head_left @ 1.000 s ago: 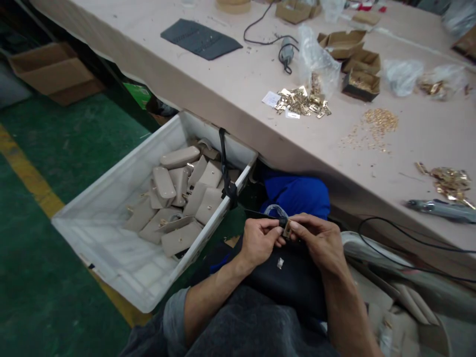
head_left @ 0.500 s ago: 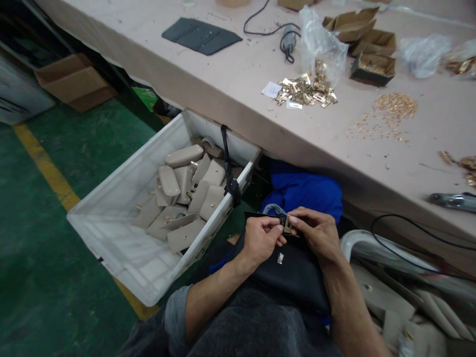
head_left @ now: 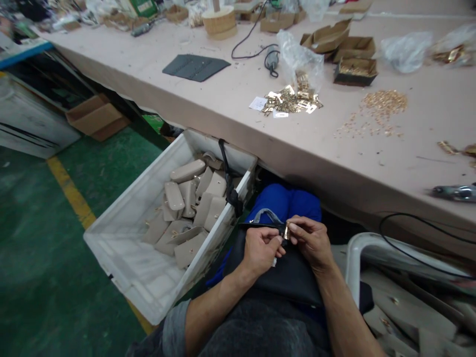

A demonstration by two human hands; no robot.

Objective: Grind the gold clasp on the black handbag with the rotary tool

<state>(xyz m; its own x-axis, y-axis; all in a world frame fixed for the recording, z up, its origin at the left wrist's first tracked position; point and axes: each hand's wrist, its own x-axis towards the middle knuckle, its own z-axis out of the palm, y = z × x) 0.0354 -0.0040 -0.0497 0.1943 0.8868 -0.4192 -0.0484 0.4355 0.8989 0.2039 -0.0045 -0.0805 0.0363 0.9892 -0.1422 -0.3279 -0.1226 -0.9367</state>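
Observation:
A black leather piece (head_left: 293, 277) lies across my lap. At its upper edge sits a small gold metal clasp (head_left: 286, 230). My left hand (head_left: 262, 248) and my right hand (head_left: 311, 240) meet there, both with fingertips pinched on the clasp. A second small metal fitting shows on the black leather just below my left hand, partly hidden by it. A clear plastic strip curls up from the leather's far edge.
A white plastic crate (head_left: 122, 258) of several beige leather pieces (head_left: 189, 203) stands on the green floor at my left. The long pink table (head_left: 230, 104) carries gold hardware (head_left: 290, 99), scattered rivets (head_left: 383, 101), cardboard trays, a dark mat (head_left: 195, 67) and a power tool (head_left: 451, 192). Another white bin (head_left: 357, 248) sits at my right.
The view has tilted up, showing more of the table's far side. My hands stay together on the clasp, and they now cover most of the lower metal fitting.

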